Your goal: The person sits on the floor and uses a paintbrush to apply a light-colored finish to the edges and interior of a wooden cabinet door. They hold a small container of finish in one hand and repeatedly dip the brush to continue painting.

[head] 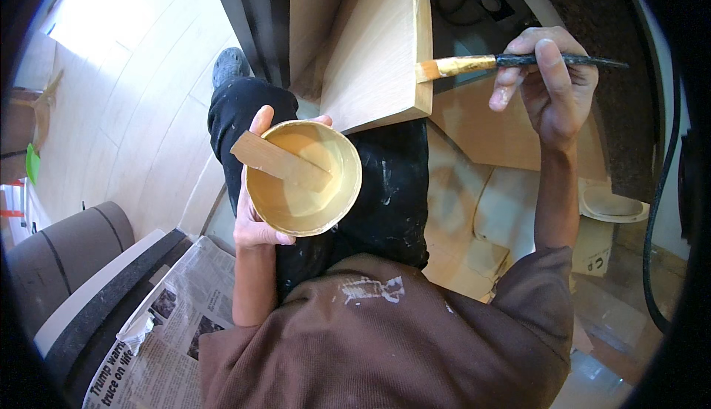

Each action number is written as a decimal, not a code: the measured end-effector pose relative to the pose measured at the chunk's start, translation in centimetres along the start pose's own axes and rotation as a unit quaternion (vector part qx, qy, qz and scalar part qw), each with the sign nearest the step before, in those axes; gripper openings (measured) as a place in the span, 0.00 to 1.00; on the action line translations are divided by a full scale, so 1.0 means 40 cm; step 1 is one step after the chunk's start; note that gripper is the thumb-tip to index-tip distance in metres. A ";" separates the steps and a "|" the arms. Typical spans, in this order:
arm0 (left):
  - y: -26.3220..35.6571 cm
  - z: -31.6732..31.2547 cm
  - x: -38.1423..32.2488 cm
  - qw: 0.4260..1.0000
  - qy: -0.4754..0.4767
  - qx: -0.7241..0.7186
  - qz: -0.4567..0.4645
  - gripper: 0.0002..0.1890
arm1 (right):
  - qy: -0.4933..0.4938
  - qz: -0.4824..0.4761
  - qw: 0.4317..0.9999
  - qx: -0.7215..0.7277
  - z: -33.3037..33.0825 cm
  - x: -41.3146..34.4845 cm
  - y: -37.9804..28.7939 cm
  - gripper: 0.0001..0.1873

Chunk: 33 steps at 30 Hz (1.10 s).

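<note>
My left hand [255, 214] holds a round tub [303, 209] of pale yellowish liquid, fingers around its outside and thumb near its lower rim. A flat wooden stick [280, 161] leans inside, one end sticking out over the left rim. In my right hand [555, 75] is a paintbrush [466, 65] with a dark handle, held level between thumb and fingers. Its bristles touch the front edge of a light wood panel [377, 48], close to the panel's lower corner. The panel's edge [423, 31] looks paler and yellower than its face.
Newspaper [183, 320] covers a surface at lower left, beside a grey rolled item [83, 242]. A dark upright frame [255, 14] stands left of the panel. Behind my right arm are a cardboard box [594, 248] with a white container [614, 206] above it, and a black cable [655, 231].
</note>
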<state>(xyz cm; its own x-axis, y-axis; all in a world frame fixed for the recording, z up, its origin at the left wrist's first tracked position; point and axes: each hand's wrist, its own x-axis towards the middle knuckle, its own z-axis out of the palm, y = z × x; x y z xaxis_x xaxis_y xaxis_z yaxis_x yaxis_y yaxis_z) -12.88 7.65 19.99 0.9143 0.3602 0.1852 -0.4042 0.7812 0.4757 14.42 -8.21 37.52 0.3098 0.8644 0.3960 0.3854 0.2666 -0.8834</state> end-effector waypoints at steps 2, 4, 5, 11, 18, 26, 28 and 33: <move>-0.001 0.001 0.000 1.000 0.004 0.009 0.001 0.68 | 0.014 -0.002 1.000 -0.009 -0.004 0.000 0.002 0.14; -0.002 0.003 0.004 1.000 0.011 0.014 0.004 0.68 | 0.032 -0.009 0.999 -0.005 -0.009 0.000 0.001 0.14; -0.004 0.003 0.005 1.000 0.014 0.018 0.005 0.69 | 0.021 -0.007 1.000 0.008 -0.008 0.000 -0.002 0.14; -0.007 0.000 0.004 0.999 0.016 0.026 0.013 0.69 | 0.019 0.016 0.998 -0.050 0.013 0.000 -0.019 0.14; -0.012 0.025 0.015 0.999 0.040 0.022 0.020 0.69 | 0.009 0.012 0.997 -0.071 0.017 0.002 -0.050 0.14; -0.017 0.025 0.017 0.998 0.049 0.008 0.039 0.70 | 0.013 0.008 0.992 -0.128 0.015 0.031 -0.056 0.14; -0.019 0.024 0.020 0.998 0.043 0.004 0.035 0.70 | -0.026 0.001 0.982 -0.186 0.013 0.038 -0.077 0.15; -0.012 0.017 0.017 0.999 0.029 0.017 0.028 0.71 | 0.024 0.021 0.973 -0.228 0.016 0.073 -0.090 0.15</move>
<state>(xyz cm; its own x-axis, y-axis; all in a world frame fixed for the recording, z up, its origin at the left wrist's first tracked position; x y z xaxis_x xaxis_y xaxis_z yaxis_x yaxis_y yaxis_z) -12.05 7.16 20.49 0.8869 0.4327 0.1620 -0.4522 0.7413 0.4959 13.39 -6.38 41.70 0.3698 0.8468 0.3824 0.7130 0.0052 -0.7011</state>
